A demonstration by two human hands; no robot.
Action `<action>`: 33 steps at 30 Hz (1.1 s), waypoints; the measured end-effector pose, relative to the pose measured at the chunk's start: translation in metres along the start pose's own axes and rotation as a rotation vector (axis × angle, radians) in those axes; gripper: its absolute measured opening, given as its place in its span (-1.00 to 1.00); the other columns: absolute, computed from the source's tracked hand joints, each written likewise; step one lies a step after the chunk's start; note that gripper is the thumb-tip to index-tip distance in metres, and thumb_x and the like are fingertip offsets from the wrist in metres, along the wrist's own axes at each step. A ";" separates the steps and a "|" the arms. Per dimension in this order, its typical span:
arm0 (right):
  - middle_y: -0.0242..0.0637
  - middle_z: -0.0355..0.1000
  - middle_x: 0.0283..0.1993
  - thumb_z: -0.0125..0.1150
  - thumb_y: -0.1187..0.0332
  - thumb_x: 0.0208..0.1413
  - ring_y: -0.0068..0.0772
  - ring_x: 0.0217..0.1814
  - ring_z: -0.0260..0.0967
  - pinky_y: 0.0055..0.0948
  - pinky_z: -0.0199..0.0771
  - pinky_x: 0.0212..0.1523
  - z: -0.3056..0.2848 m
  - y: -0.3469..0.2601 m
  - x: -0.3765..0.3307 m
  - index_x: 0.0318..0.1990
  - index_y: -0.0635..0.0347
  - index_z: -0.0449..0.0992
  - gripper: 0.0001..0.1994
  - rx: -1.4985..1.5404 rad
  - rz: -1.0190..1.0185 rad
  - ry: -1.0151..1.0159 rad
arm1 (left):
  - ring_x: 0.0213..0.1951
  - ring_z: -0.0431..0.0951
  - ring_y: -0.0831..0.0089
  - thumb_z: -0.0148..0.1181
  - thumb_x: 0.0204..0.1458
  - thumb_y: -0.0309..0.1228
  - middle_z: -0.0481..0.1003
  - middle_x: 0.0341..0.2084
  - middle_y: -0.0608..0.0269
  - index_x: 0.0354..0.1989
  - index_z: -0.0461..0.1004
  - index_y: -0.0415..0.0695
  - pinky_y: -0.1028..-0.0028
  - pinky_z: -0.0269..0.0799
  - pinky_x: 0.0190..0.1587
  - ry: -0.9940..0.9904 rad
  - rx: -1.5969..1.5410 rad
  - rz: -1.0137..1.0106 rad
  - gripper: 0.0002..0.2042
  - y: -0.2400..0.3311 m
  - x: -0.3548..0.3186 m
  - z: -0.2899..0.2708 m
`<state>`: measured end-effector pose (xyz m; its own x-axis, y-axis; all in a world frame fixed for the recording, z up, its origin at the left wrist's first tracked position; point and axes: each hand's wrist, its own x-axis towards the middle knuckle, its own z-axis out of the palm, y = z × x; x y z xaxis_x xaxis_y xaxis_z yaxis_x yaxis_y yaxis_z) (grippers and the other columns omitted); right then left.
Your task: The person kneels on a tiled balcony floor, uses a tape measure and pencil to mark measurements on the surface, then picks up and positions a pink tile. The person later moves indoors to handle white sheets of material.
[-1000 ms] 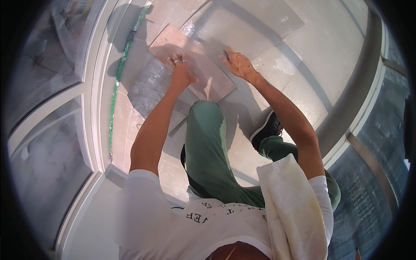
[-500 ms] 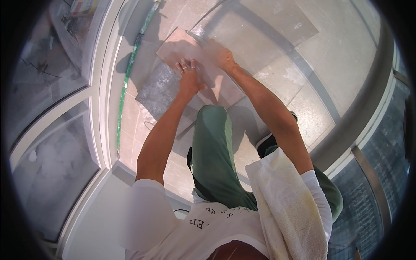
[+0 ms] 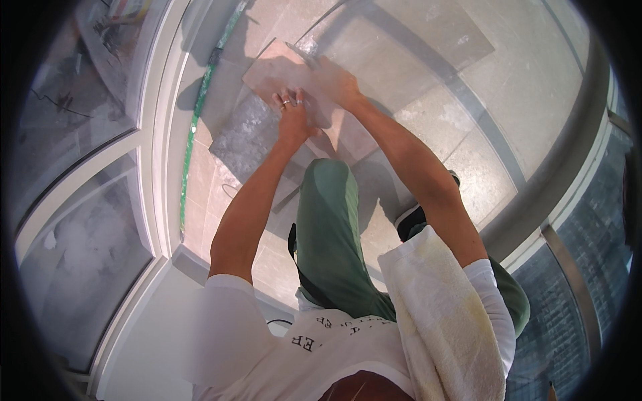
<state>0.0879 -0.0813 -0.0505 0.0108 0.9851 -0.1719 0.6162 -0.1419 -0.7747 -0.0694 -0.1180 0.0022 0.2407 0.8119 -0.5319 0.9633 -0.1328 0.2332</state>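
My left hand [image 3: 292,119] lies with spread, ringed fingers on a beige rectangular tile [image 3: 273,65], pressing near its left side. At the tile's right edge my right hand [image 3: 340,87] is closed and blurred by motion. A thin greyish thing [image 3: 304,56] sticks out ahead of its fingers along that edge; its kind is too smeared to tell. Below the beige tile, and partly hidden by it, is a grey slab [image 3: 244,134] with whitish dust marks. My green-trousered knee [image 3: 328,194] is close to the tile's near end.
A long green strip or pole [image 3: 196,120] lies along the white window frame [image 3: 155,134] at left. Large pale floor tiles [image 3: 461,120] spread to the right, near a curved grey rail [image 3: 562,174]. A towel [image 3: 441,307] hangs over my right arm. My dark shoe [image 3: 411,219] rests behind the knee.
Both hands stay at nearly the same places on the tile. My right hand is still blurred, and the thing ahead of its fingers shows less clearly now.
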 end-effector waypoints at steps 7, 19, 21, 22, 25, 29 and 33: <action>0.03 0.45 -0.09 -0.08 0.11 0.19 0.07 0.02 0.39 -0.10 0.36 -0.01 -0.002 -0.009 0.002 -0.04 0.15 0.26 -0.66 -0.038 0.124 -0.156 | 0.35 -0.31 -0.37 0.60 -0.53 -0.31 -0.20 0.34 -0.26 0.35 -0.12 -0.11 -0.03 0.30 0.18 -0.007 0.020 -0.008 0.19 0.000 -0.001 -0.003; 0.11 0.49 -0.29 -0.07 0.09 0.25 0.20 -0.20 0.45 0.04 0.43 -0.20 0.012 -0.008 0.001 0.01 0.16 0.20 -0.64 -0.034 0.118 -0.099 | 0.35 -0.27 -0.37 0.61 -0.54 -0.31 -0.19 0.33 -0.24 0.35 -0.10 -0.11 -0.04 0.29 0.18 -0.006 -0.027 -0.063 0.19 -0.009 -0.008 0.001; 0.11 0.49 -0.30 -0.07 0.09 0.25 0.20 -0.20 0.45 0.05 0.43 -0.21 0.024 0.029 0.007 0.00 0.15 0.21 -0.65 -0.129 -0.002 -0.041 | 0.35 -0.28 -0.37 0.61 -0.54 -0.31 -0.20 0.33 -0.24 0.35 -0.10 -0.11 -0.04 0.28 0.19 0.003 -0.004 -0.013 0.19 0.005 0.002 -0.005; 0.10 0.49 -0.30 -0.06 0.09 0.25 0.19 -0.21 0.46 0.04 0.43 -0.22 0.025 0.031 0.008 0.00 0.15 0.21 -0.65 -0.134 0.003 -0.043 | 0.35 -0.28 -0.37 0.61 -0.54 -0.30 -0.20 0.34 -0.24 0.36 -0.11 -0.11 -0.04 0.28 0.19 -0.002 0.000 -0.014 0.19 0.006 0.003 -0.004; 0.09 0.49 -0.30 -0.05 0.11 0.24 0.19 -0.22 0.46 0.03 0.44 -0.23 0.004 -0.008 0.001 -0.01 0.14 0.21 -0.67 -0.068 0.146 -0.104 | 0.35 -0.29 -0.37 0.61 -0.54 -0.30 -0.21 0.34 -0.24 0.36 -0.11 -0.11 -0.03 0.27 0.20 -0.021 -0.010 -0.049 0.20 -0.001 -0.001 -0.004; 0.05 0.48 -0.34 -0.04 0.13 0.24 0.17 -0.25 0.46 0.01 0.45 -0.26 0.000 -0.006 -0.002 -0.03 0.12 0.21 -0.69 -0.086 0.091 -0.056 | 0.35 -0.31 -0.38 0.61 -0.53 -0.29 -0.22 0.34 -0.25 0.36 -0.12 -0.11 -0.03 0.28 0.20 -0.025 -0.011 -0.033 0.20 0.002 0.000 -0.004; 0.01 0.47 -0.38 -0.05 0.16 0.25 0.14 -0.26 0.46 0.01 0.45 -0.28 0.003 0.005 -0.011 -0.06 0.12 0.20 -0.73 -0.113 0.038 -0.042 | 0.35 -0.30 -0.37 0.60 -0.51 -0.27 -0.20 0.33 -0.23 0.36 -0.11 -0.09 -0.04 0.28 0.19 -0.001 0.021 -0.019 0.18 0.005 0.003 -0.005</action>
<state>0.0885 -0.0935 -0.0541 0.0044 0.9739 -0.2267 0.7011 -0.1647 -0.6938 -0.0650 -0.1137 0.0059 0.2220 0.8137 -0.5372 0.9701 -0.1287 0.2060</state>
